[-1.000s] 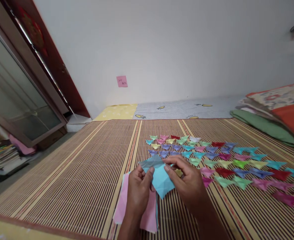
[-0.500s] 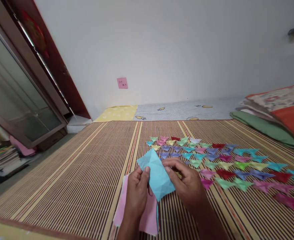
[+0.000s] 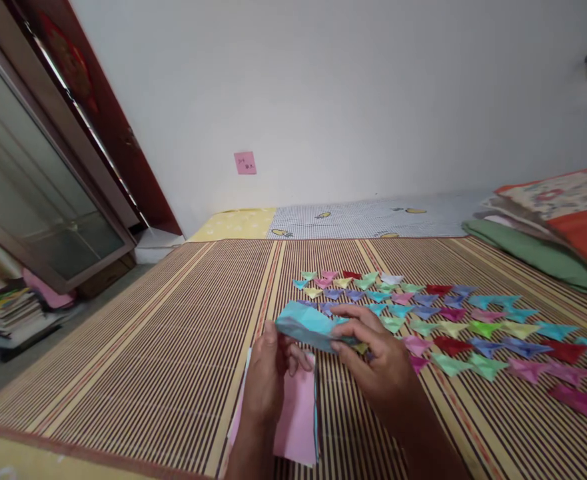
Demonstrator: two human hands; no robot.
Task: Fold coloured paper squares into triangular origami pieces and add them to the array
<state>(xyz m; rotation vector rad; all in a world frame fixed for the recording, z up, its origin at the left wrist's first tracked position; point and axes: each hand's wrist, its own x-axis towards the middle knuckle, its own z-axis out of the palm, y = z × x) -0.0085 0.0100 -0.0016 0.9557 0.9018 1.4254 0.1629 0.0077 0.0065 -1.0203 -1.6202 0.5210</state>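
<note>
A light blue sheet of creased paper (image 3: 306, 323) is held up between both hands, bent and seen nearly edge-on. My left hand (image 3: 268, 373) pinches its left corner between thumb and fingers. On the right end, the thumb and fingers of my right hand (image 3: 370, 350) are closed. Beneath the hands lies a stack of paper sheets (image 3: 296, 423), pink on top with a blue edge at its right side; my left hand and wrist cover part of it. Several rows of small folded paper pieces (image 3: 453, 329) in many colours spread out beyond and to the right of my right hand.
A striped mat (image 3: 138, 353) covers the surface. Folded bedding (image 3: 563, 227) is piled at the far right. A patterned cloth (image 3: 348, 223) runs along the wall, where a pink note (image 3: 245, 163) is stuck. Books (image 3: 8, 313) are stacked at the left, below a glass-paned door (image 3: 38, 180).
The blue paper has gone from facing me, spread out diamond-wise, to bent and nearly edge-on. My left hand has shifted slightly left, and its fingers now show beneath the paper.
</note>
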